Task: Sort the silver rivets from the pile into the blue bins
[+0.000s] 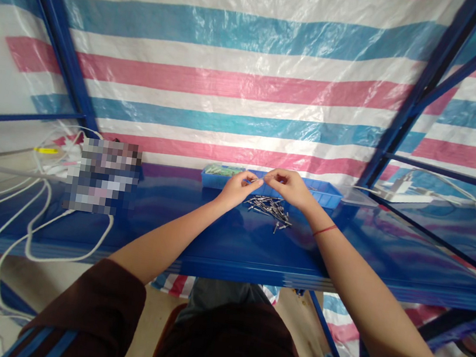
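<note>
My left hand (239, 189) and my right hand (286, 186) meet in the middle, fingertips pinched close together above the shelf's back part. A small thin metallic piece (254, 180) shows at the left fingertips. Whatever the right fingertips grip is too small to make out. Just below the hands, a loose pile of slim metal pieces (270, 208) lies on the blue shelf top (221, 238). Behind both hands stands a long, low blue tray (326, 196) with compartments, partly hidden by them. Pale green items (224, 170) fill its left end.
White cables (42, 204) loop over the left side beside a blurred-out patch (103, 177). A clear plastic lid (362, 197) lies right of the tray, near a white power strip (408, 193). Blue metal posts (399, 121) and a striped sheet (243, 79) enclose the back.
</note>
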`<state>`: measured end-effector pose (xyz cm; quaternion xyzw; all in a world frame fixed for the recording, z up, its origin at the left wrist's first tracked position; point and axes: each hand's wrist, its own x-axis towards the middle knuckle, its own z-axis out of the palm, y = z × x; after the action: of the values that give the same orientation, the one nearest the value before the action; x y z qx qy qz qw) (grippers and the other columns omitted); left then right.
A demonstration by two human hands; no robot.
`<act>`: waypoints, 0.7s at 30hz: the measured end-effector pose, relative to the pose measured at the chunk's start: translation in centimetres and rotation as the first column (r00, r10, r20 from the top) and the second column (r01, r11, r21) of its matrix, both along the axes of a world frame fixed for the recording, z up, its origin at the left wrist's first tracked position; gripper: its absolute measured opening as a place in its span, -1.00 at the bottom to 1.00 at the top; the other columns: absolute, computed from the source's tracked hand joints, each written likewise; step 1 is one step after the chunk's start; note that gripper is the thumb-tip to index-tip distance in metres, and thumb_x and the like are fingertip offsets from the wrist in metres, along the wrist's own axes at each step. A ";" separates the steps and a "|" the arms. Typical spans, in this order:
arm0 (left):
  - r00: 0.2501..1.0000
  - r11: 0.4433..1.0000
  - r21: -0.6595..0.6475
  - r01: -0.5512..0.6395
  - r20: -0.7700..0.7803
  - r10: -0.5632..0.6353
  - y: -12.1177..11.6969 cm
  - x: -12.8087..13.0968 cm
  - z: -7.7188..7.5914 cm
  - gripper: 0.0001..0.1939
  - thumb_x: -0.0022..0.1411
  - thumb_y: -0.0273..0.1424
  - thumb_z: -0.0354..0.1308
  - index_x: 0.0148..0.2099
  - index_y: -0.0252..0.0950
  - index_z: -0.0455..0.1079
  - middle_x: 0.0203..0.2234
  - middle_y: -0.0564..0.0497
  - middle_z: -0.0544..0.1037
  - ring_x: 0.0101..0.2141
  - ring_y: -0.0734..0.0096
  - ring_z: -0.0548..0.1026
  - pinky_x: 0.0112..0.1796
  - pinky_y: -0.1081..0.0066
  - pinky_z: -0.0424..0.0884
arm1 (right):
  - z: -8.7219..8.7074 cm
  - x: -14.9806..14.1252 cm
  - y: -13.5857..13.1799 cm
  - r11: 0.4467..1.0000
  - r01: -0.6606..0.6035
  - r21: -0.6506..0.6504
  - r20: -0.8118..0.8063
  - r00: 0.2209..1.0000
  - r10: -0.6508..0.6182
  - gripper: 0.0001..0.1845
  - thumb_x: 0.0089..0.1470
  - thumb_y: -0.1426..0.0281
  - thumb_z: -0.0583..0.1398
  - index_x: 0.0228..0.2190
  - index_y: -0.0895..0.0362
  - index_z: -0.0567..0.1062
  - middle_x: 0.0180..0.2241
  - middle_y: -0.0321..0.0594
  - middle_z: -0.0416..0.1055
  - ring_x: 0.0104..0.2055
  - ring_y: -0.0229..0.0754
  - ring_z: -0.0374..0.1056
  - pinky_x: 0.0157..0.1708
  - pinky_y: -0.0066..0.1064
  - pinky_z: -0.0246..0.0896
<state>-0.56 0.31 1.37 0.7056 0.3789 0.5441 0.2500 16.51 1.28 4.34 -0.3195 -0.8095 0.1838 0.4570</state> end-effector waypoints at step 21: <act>0.667 0.983 -0.013 0.183 -0.733 -0.134 -0.7 -0.9 -1.2 -0.70 0.15 -0.21 0.11 -0.10 -0.21 0.47 -0.05 -0.09 0.46 -0.02 0.20 0.39 0.01 0.28 0.23 | -0.3 8.4 2.8 0.429 0.901 -0.064 0.275 0.429 -0.860 -0.53 0.01 0.16 0.05 -0.42 0.29 0.56 -0.36 0.22 0.47 -0.20 0.18 0.39 -0.24 -0.15 0.22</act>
<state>-1.43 -0.35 0.13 0.9014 0.3673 0.2053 0.1025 24.86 4.08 4.06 -0.7574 -0.5393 -0.0360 0.3663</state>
